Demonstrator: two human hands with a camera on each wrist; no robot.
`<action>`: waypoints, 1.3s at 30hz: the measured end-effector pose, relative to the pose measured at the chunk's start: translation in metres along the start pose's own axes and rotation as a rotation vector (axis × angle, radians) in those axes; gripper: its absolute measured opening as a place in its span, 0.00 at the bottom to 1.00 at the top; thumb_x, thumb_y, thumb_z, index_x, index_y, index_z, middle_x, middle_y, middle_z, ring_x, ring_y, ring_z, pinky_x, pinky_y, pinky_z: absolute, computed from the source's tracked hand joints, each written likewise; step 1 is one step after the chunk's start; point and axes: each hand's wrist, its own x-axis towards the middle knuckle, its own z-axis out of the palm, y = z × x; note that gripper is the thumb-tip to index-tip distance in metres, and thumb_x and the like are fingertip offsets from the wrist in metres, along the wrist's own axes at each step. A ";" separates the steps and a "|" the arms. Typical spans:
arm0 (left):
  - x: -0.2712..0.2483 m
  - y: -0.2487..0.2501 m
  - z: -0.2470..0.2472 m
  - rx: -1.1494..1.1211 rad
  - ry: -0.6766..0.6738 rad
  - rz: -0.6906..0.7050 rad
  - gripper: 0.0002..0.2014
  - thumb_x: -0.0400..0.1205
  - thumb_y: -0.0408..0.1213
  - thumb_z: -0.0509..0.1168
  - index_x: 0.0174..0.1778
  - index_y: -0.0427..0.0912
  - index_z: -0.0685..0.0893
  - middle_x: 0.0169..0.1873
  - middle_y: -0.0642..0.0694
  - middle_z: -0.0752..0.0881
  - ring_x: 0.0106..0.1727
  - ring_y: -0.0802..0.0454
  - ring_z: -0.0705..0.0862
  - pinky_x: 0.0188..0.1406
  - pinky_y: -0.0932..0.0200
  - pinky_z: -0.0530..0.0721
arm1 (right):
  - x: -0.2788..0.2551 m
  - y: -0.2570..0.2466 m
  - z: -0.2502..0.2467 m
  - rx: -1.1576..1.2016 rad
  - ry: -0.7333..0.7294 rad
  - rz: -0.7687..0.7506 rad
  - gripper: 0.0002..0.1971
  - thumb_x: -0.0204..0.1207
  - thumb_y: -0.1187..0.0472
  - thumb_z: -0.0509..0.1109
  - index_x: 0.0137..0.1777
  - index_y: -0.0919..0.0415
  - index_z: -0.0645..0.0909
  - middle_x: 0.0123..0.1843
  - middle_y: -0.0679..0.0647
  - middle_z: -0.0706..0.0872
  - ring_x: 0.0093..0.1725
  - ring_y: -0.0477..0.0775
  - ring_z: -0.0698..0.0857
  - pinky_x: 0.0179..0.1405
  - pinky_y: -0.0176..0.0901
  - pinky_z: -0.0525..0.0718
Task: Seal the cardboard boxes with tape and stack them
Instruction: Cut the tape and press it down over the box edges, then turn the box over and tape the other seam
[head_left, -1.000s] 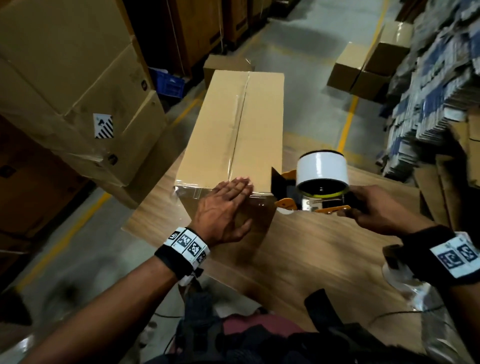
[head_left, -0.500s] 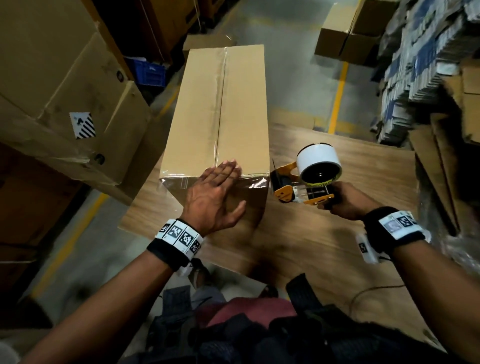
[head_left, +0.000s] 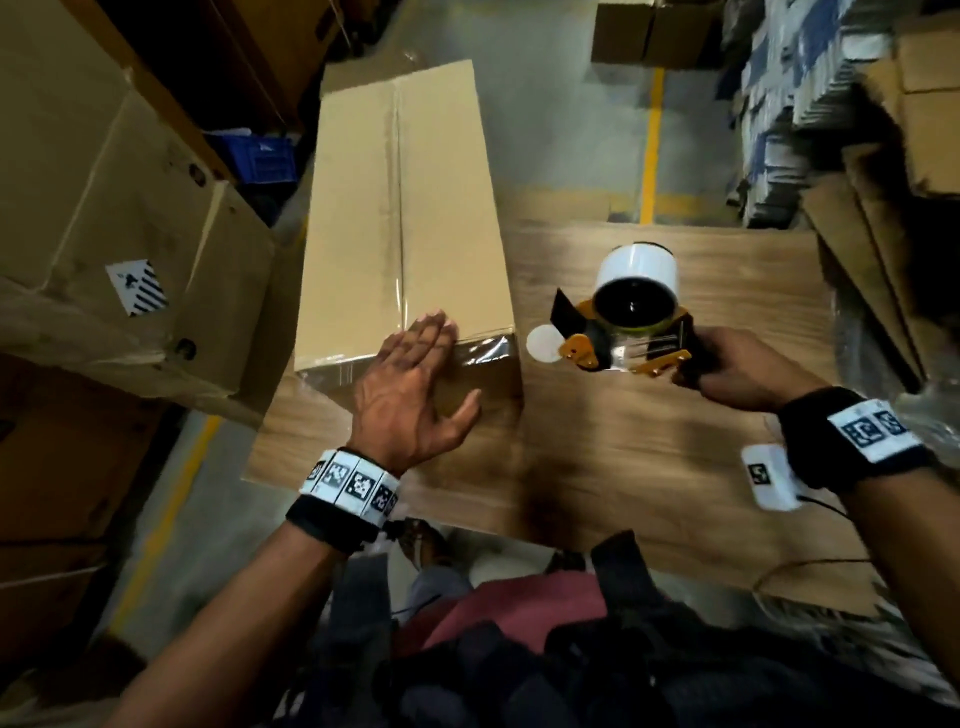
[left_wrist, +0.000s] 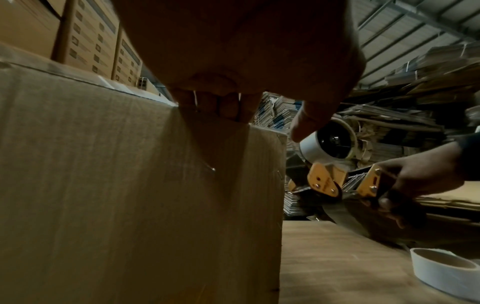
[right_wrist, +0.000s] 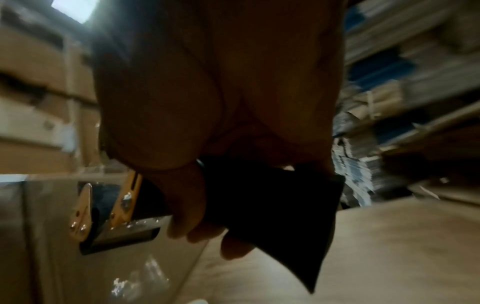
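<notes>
Tape is down along the seam of the long brown cardboard box on the wooden table; left hand spreads flat over its near edge, right hand grips the orange tape dispenser just beside. Best press firmly across that fold, so the end bonds

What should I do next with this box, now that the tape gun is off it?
Probably smooth the tape end down. Your left hand lies flat over the near top edge of the cardboard box, where shiny tape wraps onto the front face, and your right hand holds the tape dispenser clear of it.
</notes>
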 end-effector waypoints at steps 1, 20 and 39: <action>0.000 0.003 -0.002 -0.004 -0.002 0.007 0.43 0.80 0.64 0.61 0.86 0.38 0.72 0.86 0.40 0.72 0.87 0.46 0.70 0.86 0.42 0.69 | -0.002 -0.003 0.005 0.069 0.011 0.006 0.12 0.73 0.61 0.79 0.55 0.53 0.87 0.45 0.51 0.92 0.44 0.54 0.90 0.45 0.45 0.88; 0.038 0.036 -0.028 0.093 -0.196 -0.022 0.45 0.77 0.73 0.54 0.85 0.48 0.75 0.85 0.51 0.73 0.81 0.49 0.78 0.75 0.51 0.78 | -0.009 -0.022 0.071 0.108 0.347 0.120 0.24 0.74 0.39 0.76 0.65 0.52 0.85 0.62 0.60 0.88 0.62 0.67 0.87 0.53 0.53 0.84; 0.133 -0.047 -0.068 0.154 -0.615 0.546 0.25 0.90 0.49 0.57 0.85 0.58 0.75 0.78 0.58 0.79 0.71 0.54 0.87 0.89 0.30 0.52 | 0.036 -0.184 0.152 0.774 0.683 -0.316 0.57 0.70 0.67 0.80 0.91 0.67 0.43 0.93 0.59 0.48 0.92 0.56 0.51 0.89 0.51 0.60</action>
